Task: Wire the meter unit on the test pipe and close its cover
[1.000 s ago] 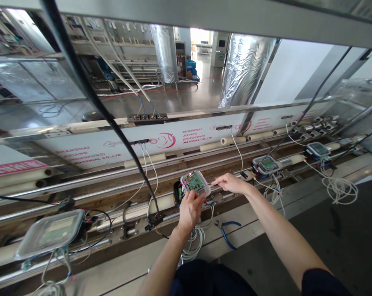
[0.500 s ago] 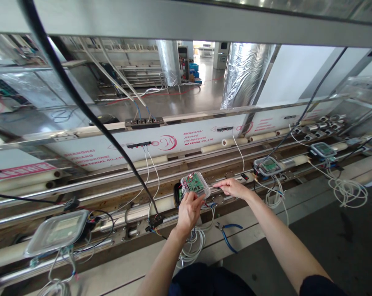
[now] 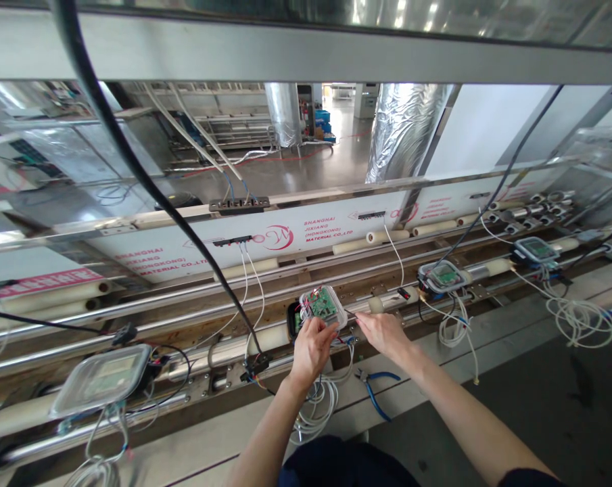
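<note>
Both hands, the left (image 3: 312,348) and the right (image 3: 384,333), are bare, as are the forearms behind them. Below and between them shows a rounded stretch of plain, dark navy clothing (image 3: 346,465); far behind the right hand, a similarly dark sleeve edge (image 3: 529,479) crosses the arm.

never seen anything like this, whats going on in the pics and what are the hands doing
It's one view, from a camera on a person's head, looking forward and down. There is no robot, just that person's bare hands. The left hand is at the near edge of a clear case with a green board; its exact grip is hidden. The right hand holds a thin dark tool, too small to identify, pointing at the case. Pliers lie on the ledge, beside coiled cable. Similar boxes sit to either side.
</note>
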Available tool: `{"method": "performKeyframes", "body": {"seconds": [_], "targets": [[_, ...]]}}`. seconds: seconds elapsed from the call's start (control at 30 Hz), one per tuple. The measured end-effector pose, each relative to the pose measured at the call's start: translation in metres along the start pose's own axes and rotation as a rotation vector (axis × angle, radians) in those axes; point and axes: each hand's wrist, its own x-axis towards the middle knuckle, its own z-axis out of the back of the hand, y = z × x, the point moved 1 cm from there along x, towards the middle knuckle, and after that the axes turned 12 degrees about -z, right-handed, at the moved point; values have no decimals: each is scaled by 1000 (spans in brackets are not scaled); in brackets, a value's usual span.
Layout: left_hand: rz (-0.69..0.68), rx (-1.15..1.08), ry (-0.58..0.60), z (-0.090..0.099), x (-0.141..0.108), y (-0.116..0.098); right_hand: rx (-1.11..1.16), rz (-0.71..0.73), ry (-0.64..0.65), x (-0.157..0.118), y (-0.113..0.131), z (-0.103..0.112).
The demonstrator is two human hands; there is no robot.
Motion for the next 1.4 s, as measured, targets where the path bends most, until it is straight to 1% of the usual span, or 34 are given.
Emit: {"method": "performKeyframes", "body": {"seconds": [0.17, 0.3, 0.47, 0.57, 0.77, 0.87, 1.0, 1.13, 1.4], "targets": [[-22, 53, 19, 6, 1, -2, -58, 42, 19, 3, -5, 8], [-54, 148, 56, 10, 0, -10, -68, 35, 20, 3, -4, 12], [-148, 217, 51, 2, -5, -16, -74, -10, 11, 1, 8, 13], [-190, 231, 33, -1, -7, -14, -44, 1, 10, 3, 6, 12], [-229, 242, -2, 2, -5, -11, 95, 85, 17, 14, -23, -4], [-237, 243, -13, 2, -5, -10, 177, 118, 0, 17, -31, -13], [-235, 247, -6, 0, -6, -10, 268, 128, -46, 19, -33, -22], [-241, 273, 14, -3, -6, -11, 324, 69, -83, 20, -33, -30], [-284, 321, 55, -4, -7, -11, 490, -16, -68, 20, -30, -47]]}}
